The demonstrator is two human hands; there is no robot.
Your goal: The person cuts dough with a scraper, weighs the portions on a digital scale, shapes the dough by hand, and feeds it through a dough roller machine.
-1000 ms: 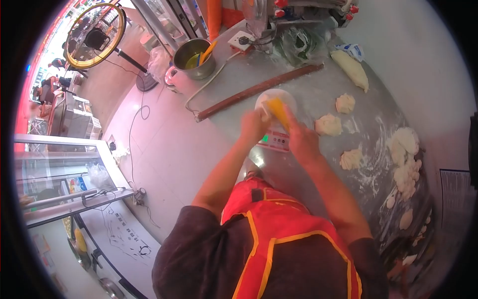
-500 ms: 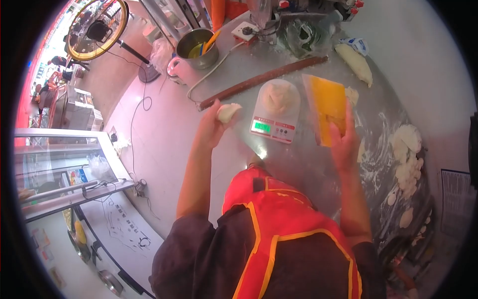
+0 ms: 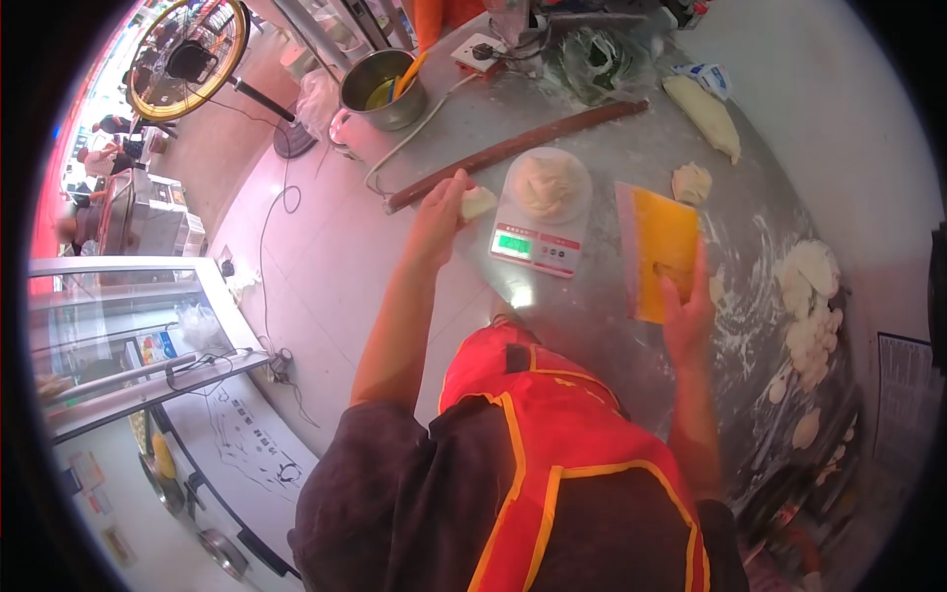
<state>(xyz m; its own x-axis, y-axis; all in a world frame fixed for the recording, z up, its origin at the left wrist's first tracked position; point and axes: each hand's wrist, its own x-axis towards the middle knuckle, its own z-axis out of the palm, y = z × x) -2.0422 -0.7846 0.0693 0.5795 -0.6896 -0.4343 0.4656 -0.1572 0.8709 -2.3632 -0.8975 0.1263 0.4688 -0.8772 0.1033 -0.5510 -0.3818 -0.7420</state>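
Observation:
My left hand (image 3: 437, 219) is closed around a small piece of dough (image 3: 478, 204), just left of the kitchen scale (image 3: 505, 225). On the scale rests a larger lump of dough (image 3: 549, 187), and the green display is lit, its digits too blurred to read. My right hand (image 3: 688, 321) grips a yellow dough scraper (image 3: 663, 237) by its lower right side, held to the right of the scale. Beyond the scraper a small dough lump (image 3: 692, 184) lies on the metal table (image 3: 592, 340).
A long brown rolling pin (image 3: 513, 156) lies behind the scale. Further back are a metal pot (image 3: 393, 111), a power strip (image 3: 477, 53) and a plastic bag (image 3: 597, 64). A long dough roll (image 3: 702, 116) sits back right; floury dough pieces (image 3: 811, 316) lie at right.
My left hand has moved up and right with its dough, closer to the scale. The scraper in my right hand has come down toward me, uncovering the small lump behind it.

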